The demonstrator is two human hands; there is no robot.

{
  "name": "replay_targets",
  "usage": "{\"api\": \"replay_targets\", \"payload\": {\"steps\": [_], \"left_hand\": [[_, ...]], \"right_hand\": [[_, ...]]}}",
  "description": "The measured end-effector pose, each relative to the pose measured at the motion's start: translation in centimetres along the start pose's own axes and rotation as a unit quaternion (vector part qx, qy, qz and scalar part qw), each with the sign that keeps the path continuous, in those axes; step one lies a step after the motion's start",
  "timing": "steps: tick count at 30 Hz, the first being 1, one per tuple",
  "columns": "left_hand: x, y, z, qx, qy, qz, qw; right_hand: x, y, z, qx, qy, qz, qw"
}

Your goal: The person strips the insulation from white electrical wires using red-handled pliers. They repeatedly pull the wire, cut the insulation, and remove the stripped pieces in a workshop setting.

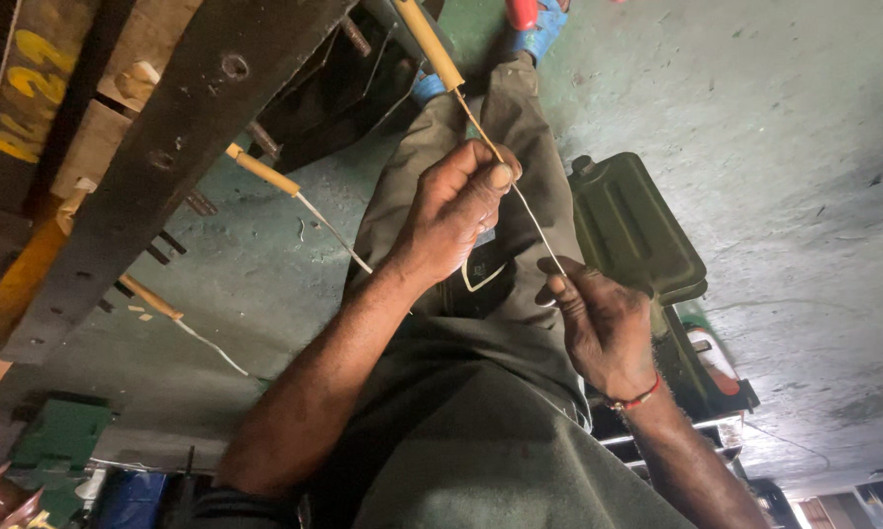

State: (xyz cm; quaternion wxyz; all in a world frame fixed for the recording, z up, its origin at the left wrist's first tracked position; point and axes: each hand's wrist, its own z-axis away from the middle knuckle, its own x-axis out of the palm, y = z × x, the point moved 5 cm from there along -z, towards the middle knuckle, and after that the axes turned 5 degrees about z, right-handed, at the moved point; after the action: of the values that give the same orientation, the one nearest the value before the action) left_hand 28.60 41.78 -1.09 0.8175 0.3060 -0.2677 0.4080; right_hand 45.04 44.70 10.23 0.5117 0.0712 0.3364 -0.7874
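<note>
Head view. Left hand (pixel 456 211): fingers are pinching together on a thin pale wire (pixel 529 216), thumb pressing it near the point where it is leaving a tan insulated sleeve (pixel 429 44). Right hand (pixel 603 328): fingers are closing on the lower end of the same wire, which is running taut between the two hands, above the person's lap. Olive-grey trousers (pixel 500 421) are filling the middle of the view. A red thread bracelet (pixel 635 400) is sitting on the right wrist. A dark wooden beam (pixel 167 167) is crossing the upper left, with two more tan sleeves (pixel 265 171) sticking out from it, each trailing a thin wire over the floor. A dark green metal canister (pixel 637 230) is lying on the green concrete floor (pixel 804 147), just beside the right hand. A blue sandal (pixel 539 29) is showing at the top edge.
</note>
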Motion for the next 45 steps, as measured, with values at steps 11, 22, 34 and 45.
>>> {"api": "replay_targets", "payload": {"steps": [11, 22, 34, 45], "left_hand": [[-0.3, -0.2, -0.2, -0.013, -0.002, 0.003, 1.0], [-1.1, 0.0, -0.9, -0.053, -0.011, 0.021, 0.998], [-1.6, 0.4, -1.1, -0.083, 0.004, 0.02, 0.996], [-1.8, 0.6, -1.5, -0.09, 0.01, 0.042, 0.995]], "right_hand": [[0.7, -0.3, -1.5, 0.067, -0.017, -0.1, 0.993], [1.5, 0.2, -3.9, 0.125, -0.066, -0.324, 0.936], [1.7, 2.1, -6.0, 0.147, -0.102, -0.289, 0.941], [2.6, 1.2, -7.3, 0.166, -0.087, -0.381, 0.905]]}}
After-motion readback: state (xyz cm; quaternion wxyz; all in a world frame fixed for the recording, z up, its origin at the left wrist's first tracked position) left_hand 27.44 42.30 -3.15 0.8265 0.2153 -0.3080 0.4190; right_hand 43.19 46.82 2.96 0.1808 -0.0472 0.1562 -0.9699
